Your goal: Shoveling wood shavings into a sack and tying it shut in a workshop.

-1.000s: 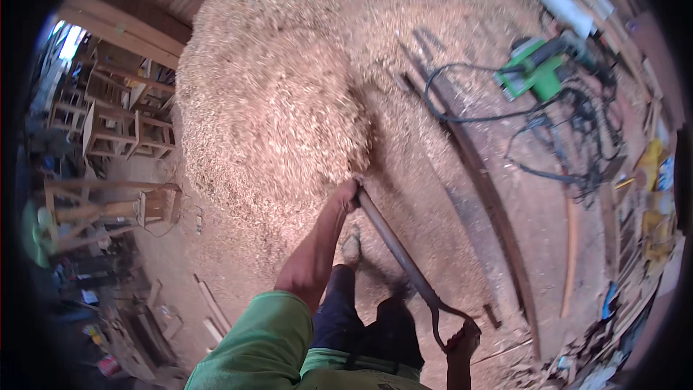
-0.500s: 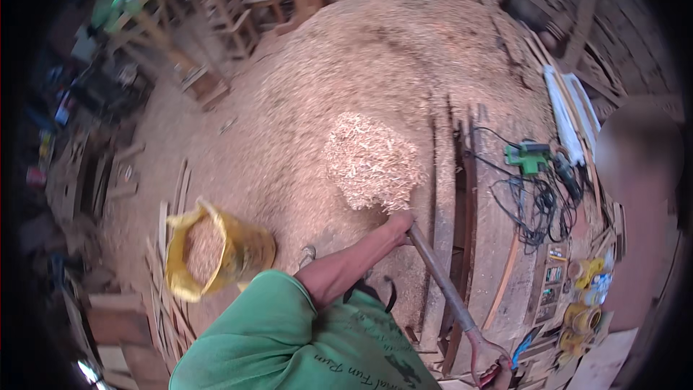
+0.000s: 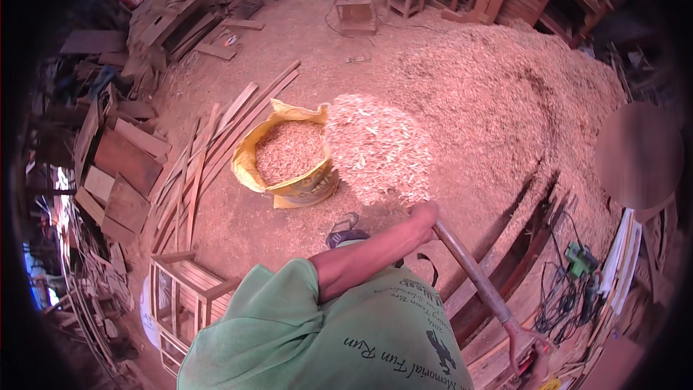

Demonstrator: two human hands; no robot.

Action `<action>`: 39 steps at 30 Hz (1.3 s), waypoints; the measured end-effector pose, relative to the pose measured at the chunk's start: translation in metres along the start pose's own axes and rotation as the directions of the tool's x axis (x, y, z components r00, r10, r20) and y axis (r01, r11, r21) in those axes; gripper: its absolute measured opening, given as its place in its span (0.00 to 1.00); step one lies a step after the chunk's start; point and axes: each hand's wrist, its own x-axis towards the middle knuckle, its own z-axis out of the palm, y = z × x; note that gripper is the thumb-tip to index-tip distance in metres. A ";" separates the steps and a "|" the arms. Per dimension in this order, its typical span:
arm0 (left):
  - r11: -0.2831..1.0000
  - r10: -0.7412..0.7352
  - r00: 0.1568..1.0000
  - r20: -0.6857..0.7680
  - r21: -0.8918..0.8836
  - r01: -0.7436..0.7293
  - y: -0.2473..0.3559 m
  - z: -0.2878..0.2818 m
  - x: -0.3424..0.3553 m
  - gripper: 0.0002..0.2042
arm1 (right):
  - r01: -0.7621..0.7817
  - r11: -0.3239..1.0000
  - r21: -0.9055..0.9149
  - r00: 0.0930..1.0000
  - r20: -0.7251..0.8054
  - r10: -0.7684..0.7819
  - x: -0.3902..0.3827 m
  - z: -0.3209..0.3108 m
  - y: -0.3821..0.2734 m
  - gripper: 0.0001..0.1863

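Note:
A long-handled shovel (image 3: pixel 473 271) reaches forward from me, its blade hidden under a heap of wood shavings (image 3: pixel 379 148). My left hand (image 3: pixel 424 218) is wrapped round the shaft just behind the load. At the lower right, my right hand (image 3: pixel 535 367) grips the end handle, partly cut off by the dark rim of the picture. Just left of the heaped blade stands a yellow sack (image 3: pixel 307 191), its mouth open and shavings filling much of it. The load's left edge overlaps the sack's rim in this view; whether they touch I cannot tell.
A large pile of shavings (image 3: pixel 491 79) spreads at the back right. Long wood strips (image 3: pixel 198 180) lie left of the sack, and a slatted wooden frame (image 3: pixel 189 292) stands near my left side. A green power tool (image 3: pixel 580 260) with black cables lies to the right.
My view has swung left, and the loaded shovel has come from over the shavings pile to beside the yellow sack. Both hands keep their hold on it.

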 end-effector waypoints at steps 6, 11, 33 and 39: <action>0.979 0.103 0.994 0.021 -0.179 -0.098 0.090 -0.061 -0.007 0.12 | 0.336 0.907 -0.254 0.939 0.158 -0.304 0.034 0.090 -0.110 0.15; 0.923 0.054 0.999 0.004 -0.383 -0.048 0.164 -0.113 -0.001 0.11 | 0.528 0.818 -0.230 0.843 0.261 -0.471 -0.038 0.204 -0.197 0.14; 0.628 0.427 0.835 0.347 -0.778 0.002 0.191 -0.162 -0.029 0.08 | 0.939 0.046 -0.339 0.061 0.032 -0.998 -0.177 0.225 -0.149 0.14; 0.861 0.348 0.686 0.639 -0.507 0.035 0.146 -0.100 -0.063 0.05 | 0.845 0.509 -0.165 0.395 -0.450 -0.801 -0.106 0.179 -0.011 0.08</action>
